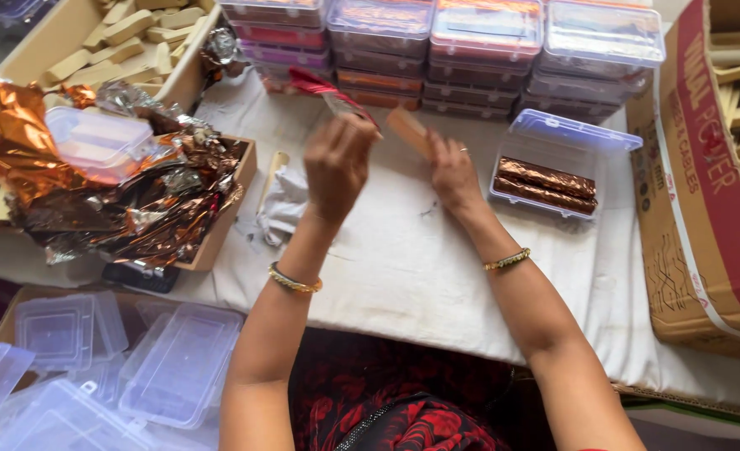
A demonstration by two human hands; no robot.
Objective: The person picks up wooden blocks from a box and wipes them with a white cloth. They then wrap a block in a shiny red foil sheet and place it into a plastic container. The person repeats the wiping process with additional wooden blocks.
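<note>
Head view: my right hand [453,171] pinches a light, stiff wooden block [409,131] by its end, my left hand [336,163] grips crinkly, tear-prone foil wrapper [330,93].

A small packing workshop is suggested: stacked lidded boxes [436,50] at twelve o'clock, foil wrappers [128,209] at nine, cardboard cartons [704,192] at three.

Soft, even daylight spreading over the white surface [403,259], my left hand [336,163] and right hand [453,171] smearing with motion blur, crumpled copper foil [128,209] catching bright glare, stacked clear boxes [436,50] washing out at top, edges bowing slightly, my lap sitting in dim shadow.
</note>
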